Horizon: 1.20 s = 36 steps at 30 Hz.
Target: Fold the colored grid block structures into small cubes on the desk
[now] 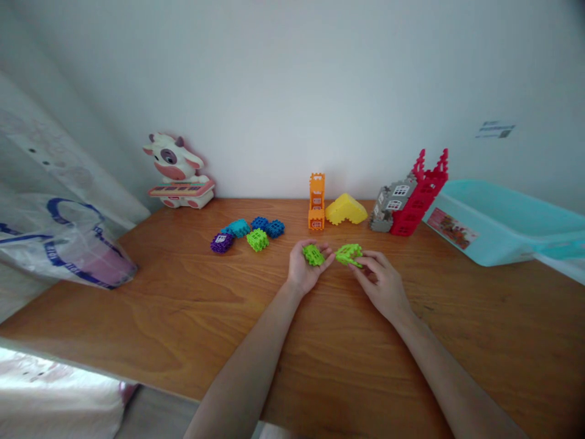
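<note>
Near edge of the table [183,329] slants down to the right; both forearms [249,372] reach in over it. Broad wood strip from that edge up to the hands, room to move either side of the forearms.

Left hand [301,268] cups a green block [313,255], thumb and fingers around it. Right hand [384,289] grasps a second green piece [348,253] by its right end, pinched at the fingertips, just beside the left fingertips — can't tell if touching. Both pieces sit mid-table, nearer the back edge.

Left of the hands, across a gap: loose green block [258,240], purple block [222,242], teal piece [237,228], dark blue blocks [275,228], clustered. Clear plastic bag [91,256] at the left edge.

Toward the back edge: orange tower [317,201] upright, yellow piece [346,210] beside it, grey section [393,204] against a leaning red tower [420,201]. Aqua bin [507,238] toward the right edge — runs out of frame. Cow keyboard toy [181,174], back left corner.
</note>
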### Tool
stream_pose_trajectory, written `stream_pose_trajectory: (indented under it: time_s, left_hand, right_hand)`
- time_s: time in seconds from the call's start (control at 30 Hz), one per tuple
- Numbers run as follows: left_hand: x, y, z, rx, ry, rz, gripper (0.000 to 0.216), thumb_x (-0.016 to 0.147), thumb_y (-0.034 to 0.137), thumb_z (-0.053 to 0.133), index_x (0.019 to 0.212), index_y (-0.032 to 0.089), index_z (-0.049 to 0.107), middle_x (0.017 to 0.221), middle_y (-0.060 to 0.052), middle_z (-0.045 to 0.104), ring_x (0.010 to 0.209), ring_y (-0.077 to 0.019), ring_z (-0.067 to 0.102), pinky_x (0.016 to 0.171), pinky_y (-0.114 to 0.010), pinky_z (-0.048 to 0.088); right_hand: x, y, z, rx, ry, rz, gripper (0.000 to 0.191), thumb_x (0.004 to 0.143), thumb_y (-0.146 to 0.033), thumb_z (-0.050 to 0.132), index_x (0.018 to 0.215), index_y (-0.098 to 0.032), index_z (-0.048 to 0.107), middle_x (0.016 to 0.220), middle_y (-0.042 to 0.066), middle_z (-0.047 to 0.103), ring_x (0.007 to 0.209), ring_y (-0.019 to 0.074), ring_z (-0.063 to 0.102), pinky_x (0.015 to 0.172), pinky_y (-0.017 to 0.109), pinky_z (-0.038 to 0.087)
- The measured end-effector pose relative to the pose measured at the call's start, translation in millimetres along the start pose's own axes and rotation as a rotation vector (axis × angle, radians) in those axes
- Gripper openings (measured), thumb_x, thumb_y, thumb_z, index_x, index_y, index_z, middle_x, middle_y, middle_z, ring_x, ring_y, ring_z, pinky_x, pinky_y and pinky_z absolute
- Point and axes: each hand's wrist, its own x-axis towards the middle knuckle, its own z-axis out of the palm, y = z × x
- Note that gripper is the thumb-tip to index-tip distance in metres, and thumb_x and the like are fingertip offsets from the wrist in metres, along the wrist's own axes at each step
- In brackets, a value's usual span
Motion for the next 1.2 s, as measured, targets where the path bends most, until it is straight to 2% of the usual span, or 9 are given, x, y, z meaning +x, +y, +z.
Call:
stream_pose_trajectory:
  time_s: [0.13, 0.27, 0.4, 0.5, 0.63, 0.8, 0.97, 1.1, 1.2]
  left_hand:
    - [4.6, -9.2, -1.5, 0.275, 0.062, 0.141, 0.030, 0.092, 0.048, 0.051, 0.088, 0.019, 0.052, 0.078, -0.002, 0.062, 0.062, -0.0124, 0.061, 0.063, -0.027, 0.053]
    - [6.6, -16.2, -5.1, 0.543, 0.019, 0.210, 0.042, 0.090, 0.061, 0.050, 0.081, 0.019, 0.051, 0.075, 0.001, 0.055, 0.053, -0.0075, 0.046, 0.054, -0.020, 0.042]
    - [2.8, -18.8, -6.3, 0.798, -0.068, 0.308, 0.037, 0.079, 0.052, 0.071, 0.090, 0.020, 0.059, 0.085, -0.002, 0.061, 0.074, -0.0132, 0.057, 0.073, -0.024, 0.046]
    - [-0.3, -17.3, -5.0, 0.937, -0.113, 0.323, 0.034, 0.079, 0.045, 0.073, 0.098, 0.019, 0.063, 0.094, -0.006, 0.066, 0.087, -0.0181, 0.060, 0.082, -0.027, 0.046]
    - [-1.9, -14.1, -5.9, 1.024, -0.201, 0.328, 0.029, 0.083, 0.043, 0.068, 0.099, 0.019, 0.068, 0.097, -0.007, 0.069, 0.089, -0.0204, 0.061, 0.084, -0.030, 0.046]
    - [-5.7, -15.0, -10.6, 1.147, -0.261, 0.474, 0.033, 0.083, 0.041, 0.068, 0.109, 0.021, 0.067, 0.104, -0.008, 0.070, 0.096, -0.0234, 0.062, 0.091, -0.033, 0.046]
    - [-13.0, -16.8, -9.9, 1.136, -0.373, 0.462, 0.043, 0.073, 0.039, 0.078, 0.111, 0.023, 0.067, 0.106, -0.007, 0.069, 0.098, -0.0249, 0.060, 0.096, -0.035, 0.044]
    - [-15.3, -17.9, -8.3, 1.138, -0.418, 0.470, 0.053, 0.061, 0.034, 0.086, 0.111, 0.024, 0.068, 0.110, -0.008, 0.068, 0.104, -0.0267, 0.059, 0.103, -0.037, 0.040]
    - [-14.5, -19.3, -8.1, 1.149, -0.414, 0.498, 0.047, 0.064, 0.031, 0.083, 0.109, 0.024, 0.069, 0.111, -0.008, 0.068, 0.107, -0.0275, 0.059, 0.106, -0.038, 0.039]
  right_hand:
    - [-0.6, -0.8, -0.8, 0.020, -0.019, 0.015, 0.020, 0.094, -0.034, 0.054, 0.102, -0.023, 0.070, 0.107, 0.010, 0.063, 0.085, 0.0212, 0.067, 0.064, 0.034, 0.059]
    - [0.4, -2.5, -1.8, 0.040, -0.052, 0.022, 0.020, 0.094, -0.030, 0.053, 0.102, -0.025, 0.070, 0.106, 0.010, 0.062, 0.088, 0.0219, 0.067, 0.068, 0.036, 0.060]
    - [1.3, -5.1, -2.2, 0.053, -0.058, 0.001, 0.019, 0.093, -0.027, 0.053, 0.102, -0.026, 0.069, 0.105, 0.009, 0.062, 0.094, 0.0231, 0.065, 0.078, 0.040, 0.059]
    - [-1.0, -7.2, -0.3, 0.160, -0.099, 0.001, 0.014, 0.091, -0.024, 0.055, 0.103, -0.025, 0.063, 0.107, 0.008, 0.061, 0.093, 0.0219, 0.065, 0.080, 0.040, 0.059]
    - [-6.0, -7.0, 4.2, 0.418, -0.115, 0.160, 0.019, 0.089, -0.030, 0.060, 0.104, -0.024, 0.049, 0.108, 0.009, 0.060, 0.086, 0.0200, 0.066, 0.073, 0.037, 0.060]
    - [-5.6, -0.9, 7.8, 0.606, -0.179, 0.403, 0.033, 0.089, -0.040, 0.062, 0.115, -0.024, 0.049, 0.118, 0.011, 0.062, 0.090, 0.0206, 0.068, 0.071, 0.036, 0.061]
    - [-2.3, 4.3, 7.0, 0.471, -0.284, 0.388, 0.034, 0.085, -0.032, 0.061, 0.118, -0.022, 0.057, 0.108, 0.011, 0.070, 0.092, 0.0238, 0.069, 0.078, 0.041, 0.058]
    - [-3.8, 7.7, 8.5, 0.261, -0.262, 0.223, 0.038, 0.075, -0.017, 0.055, 0.113, -0.021, 0.063, 0.105, 0.010, 0.072, 0.095, 0.0268, 0.067, 0.086, 0.045, 0.053]
    - [-3.7, 5.7, 11.8, 0.164, -0.238, 0.182, 0.040, 0.073, -0.013, 0.050, 0.110, -0.021, 0.064, 0.103, 0.010, 0.071, 0.095, 0.0268, 0.066, 0.087, 0.044, 0.052]
